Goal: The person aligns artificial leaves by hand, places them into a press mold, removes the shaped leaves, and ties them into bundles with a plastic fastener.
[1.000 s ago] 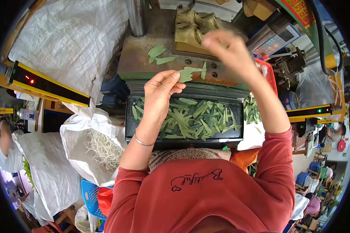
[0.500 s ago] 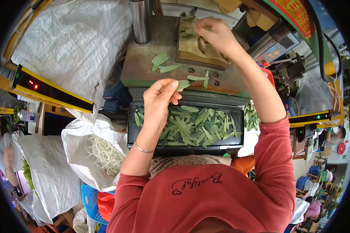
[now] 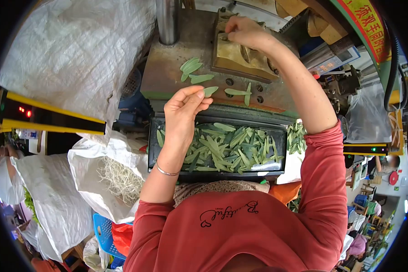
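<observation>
My left hand (image 3: 182, 108) pinches a flat green leaf (image 3: 210, 91) between thumb and fingers, above the front edge of a metal machine bed. My right hand (image 3: 245, 32) reaches over a brass-coloured mould block (image 3: 233, 61) with leaf-shaped hollows. Its fingers are bent together at the mould's left part; whatever they grip is hidden. Loose leaves (image 3: 190, 68) lie on the bed left of the mould, and two crossed leaves (image 3: 239, 92) lie in front of it. Nearer my body, a black tray (image 3: 276, 171) holds a heap of similar green leaves (image 3: 233, 145).
A steel column (image 3: 167, 22) rises at the bed's back left. Yellow-black sensor bars (image 3: 54, 115) flank the work area. On the left stand a white sack (image 3: 88, 170) with pale strands and a blue basket (image 3: 105, 235). A control panel (image 3: 333, 63) sits at the right.
My right hand has shifted left over the mould, covering the spot where a green leaf showed. My left hand keeps its leaf. The whole view has shifted slightly.
</observation>
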Demonstrator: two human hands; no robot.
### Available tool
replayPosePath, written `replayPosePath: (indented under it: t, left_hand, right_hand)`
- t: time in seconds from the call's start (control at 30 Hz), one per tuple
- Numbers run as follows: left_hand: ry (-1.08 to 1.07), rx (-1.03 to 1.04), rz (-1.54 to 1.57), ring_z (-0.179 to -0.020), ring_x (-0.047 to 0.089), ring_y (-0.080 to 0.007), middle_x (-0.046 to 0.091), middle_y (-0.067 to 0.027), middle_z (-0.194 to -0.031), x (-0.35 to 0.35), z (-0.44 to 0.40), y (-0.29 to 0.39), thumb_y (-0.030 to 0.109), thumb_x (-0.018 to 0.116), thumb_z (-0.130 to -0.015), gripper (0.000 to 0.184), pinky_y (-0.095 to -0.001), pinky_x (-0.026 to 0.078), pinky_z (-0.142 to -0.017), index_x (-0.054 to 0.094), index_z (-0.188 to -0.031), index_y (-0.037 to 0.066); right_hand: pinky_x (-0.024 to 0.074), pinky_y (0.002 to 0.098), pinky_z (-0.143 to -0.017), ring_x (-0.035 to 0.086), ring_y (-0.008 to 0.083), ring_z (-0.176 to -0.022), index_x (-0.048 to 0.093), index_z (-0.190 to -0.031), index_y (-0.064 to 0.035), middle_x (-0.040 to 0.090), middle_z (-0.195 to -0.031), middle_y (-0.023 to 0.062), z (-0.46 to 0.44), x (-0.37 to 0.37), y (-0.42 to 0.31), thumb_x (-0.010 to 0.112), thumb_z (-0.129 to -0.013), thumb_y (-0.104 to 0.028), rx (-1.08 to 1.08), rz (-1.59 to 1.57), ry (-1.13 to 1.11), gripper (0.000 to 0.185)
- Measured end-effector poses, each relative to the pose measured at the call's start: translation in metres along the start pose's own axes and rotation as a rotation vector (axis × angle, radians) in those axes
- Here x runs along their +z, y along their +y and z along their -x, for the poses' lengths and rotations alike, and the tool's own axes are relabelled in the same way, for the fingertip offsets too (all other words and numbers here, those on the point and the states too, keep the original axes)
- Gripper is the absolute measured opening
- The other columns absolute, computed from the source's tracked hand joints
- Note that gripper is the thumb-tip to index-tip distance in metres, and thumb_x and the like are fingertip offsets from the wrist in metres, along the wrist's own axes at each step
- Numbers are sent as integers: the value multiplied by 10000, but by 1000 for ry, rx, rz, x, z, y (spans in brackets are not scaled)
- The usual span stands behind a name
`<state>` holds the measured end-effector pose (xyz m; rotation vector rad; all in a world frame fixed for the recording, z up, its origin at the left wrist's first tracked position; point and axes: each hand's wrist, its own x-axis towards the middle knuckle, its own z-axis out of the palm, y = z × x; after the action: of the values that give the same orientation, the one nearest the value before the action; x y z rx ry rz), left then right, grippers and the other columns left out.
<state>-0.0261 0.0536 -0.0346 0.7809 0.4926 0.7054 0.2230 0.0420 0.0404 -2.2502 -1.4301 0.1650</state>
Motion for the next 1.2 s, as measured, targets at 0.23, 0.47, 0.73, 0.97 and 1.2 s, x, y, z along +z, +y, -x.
replayPosePath:
  t: [0.23,0.47,0.73,0.97,1.2]
  left_hand:
    - [-52,-14,-67,-609,523,-81,620,-63,-772,0,23,2,15,603,-847,105,-177,415,-541,636,-941,-17]
    - [-102,212,-418,-576,440,-57,602,-27,-743,16,48,-12,-7,595,-831,95,-169,365,-513,651,-907,5]
    - [-61,499,-805,-582,443,-67,612,-6,-744,9,11,-3,-9,608,-794,98,-186,370,-539,657,-879,-2]
    - [-47,392,-977,-626,500,-94,637,-39,-826,-27,-55,5,24,628,-782,144,-198,407,-579,661,-920,-2]
    - [-4,823,-1359,-772,576,-217,613,-87,-998,1,-58,16,74,640,-778,184,-261,455,-672,650,-948,4]
  right_hand:
    - [407,191,-559,516,78,-650,621,-991,-41,613,-796,-1,128,-1,-61,656,-817,-159,-109,-463,-86,214]
    - [365,236,-476,465,105,-551,608,-951,-16,610,-780,31,188,58,-60,624,-783,-30,-271,-282,246,169]
    - [443,291,-505,545,204,-578,598,-944,-10,627,-823,68,190,50,-47,573,-790,-45,-211,-140,441,160]
    - [459,306,-538,554,219,-579,623,-924,-51,637,-862,51,168,16,18,561,-804,-59,-51,-233,580,135]
    - [445,300,-630,538,215,-643,637,-904,-73,629,-866,32,143,0,24,568,-794,-54,-35,-146,648,131]
